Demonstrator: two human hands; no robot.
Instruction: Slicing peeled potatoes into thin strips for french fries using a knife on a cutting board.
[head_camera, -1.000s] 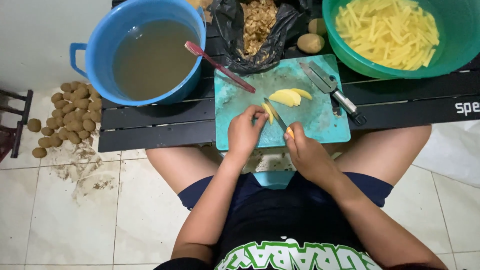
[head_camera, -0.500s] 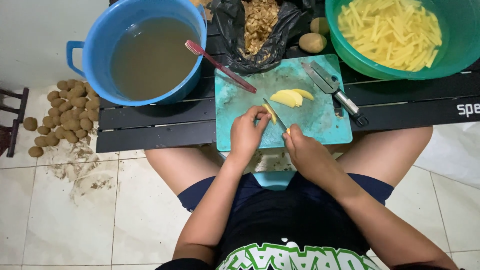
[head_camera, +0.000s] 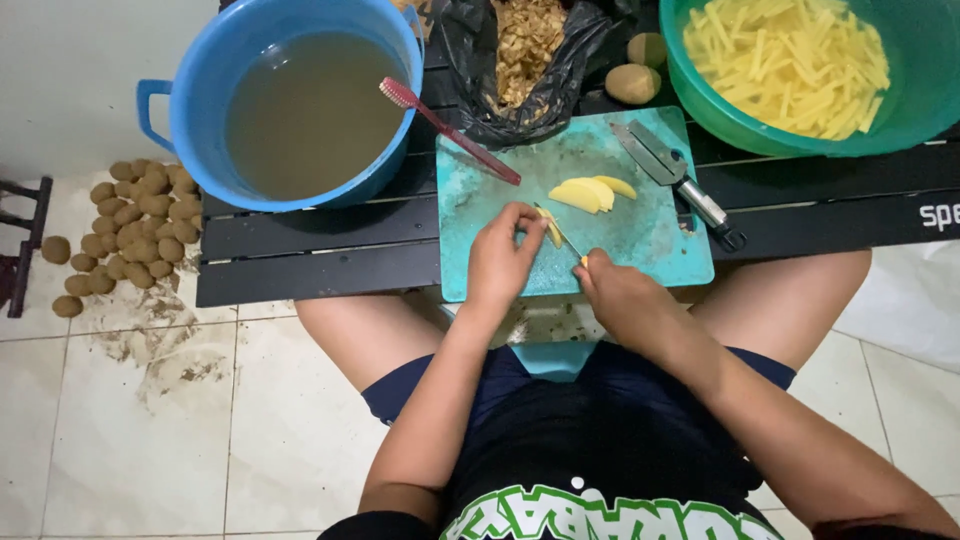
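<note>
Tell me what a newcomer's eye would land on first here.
Likely the two hands at the teal cutting board: the left hand pins a potato slice while the right hand works a knife. Next, the green bowl of cut potato strips, top right.

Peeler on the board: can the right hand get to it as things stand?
Probably yes. The peeler lies uncovered on the cutting board, but the right hand holds the knife.

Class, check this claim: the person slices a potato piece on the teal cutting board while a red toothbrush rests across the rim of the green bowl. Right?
Not quite. The head view shows the red toothbrush resting across the rim of the blue tub, not the green bowl. The rest stands.
</note>
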